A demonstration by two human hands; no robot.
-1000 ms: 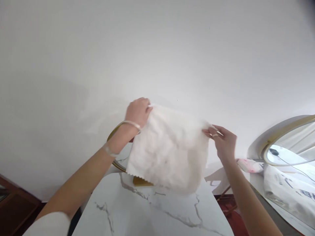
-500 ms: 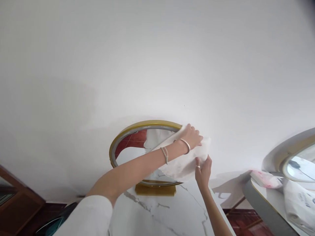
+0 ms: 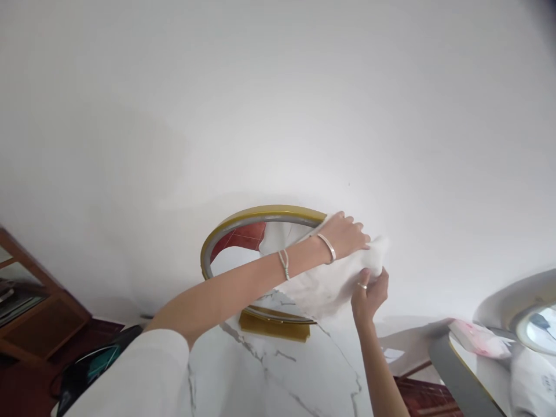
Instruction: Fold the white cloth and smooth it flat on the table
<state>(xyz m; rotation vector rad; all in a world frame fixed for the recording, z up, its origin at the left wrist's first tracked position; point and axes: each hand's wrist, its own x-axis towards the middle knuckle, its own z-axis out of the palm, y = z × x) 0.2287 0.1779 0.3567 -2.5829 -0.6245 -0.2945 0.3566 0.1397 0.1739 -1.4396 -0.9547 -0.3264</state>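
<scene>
An oval mirror with a gold frame [image 3: 278, 209] stands on a gold base [image 3: 274, 328]. A thin white cloth [image 3: 324, 284] drapes over the mirror's right side, hiding that part of the frame. My left hand [image 3: 345, 234], with two bracelets on its arm, lies across the mirror at its upper right edge, fingers curled over the cloth. Just below it, my right hand [image 3: 370, 292], wearing a ring, grips the cloth's lower right part between thumb and fingers. The glass [image 3: 237, 260] shows on the left, reflecting red floor and a white surface.
Under the mirror is a white marble-patterned tabletop [image 3: 278, 376] against a white wall [image 3: 278, 104]. At right, another table holds a pink-and-white packet [image 3: 480, 339], a white bag [image 3: 534, 376] and a second mirror [image 3: 538, 324]. A wooden cabinet [image 3: 43, 330] stands at left.
Both hands have shifted a little to the right relative to the mirror, and the cloth bunches farther out past its right edge. The view has also moved slightly.
</scene>
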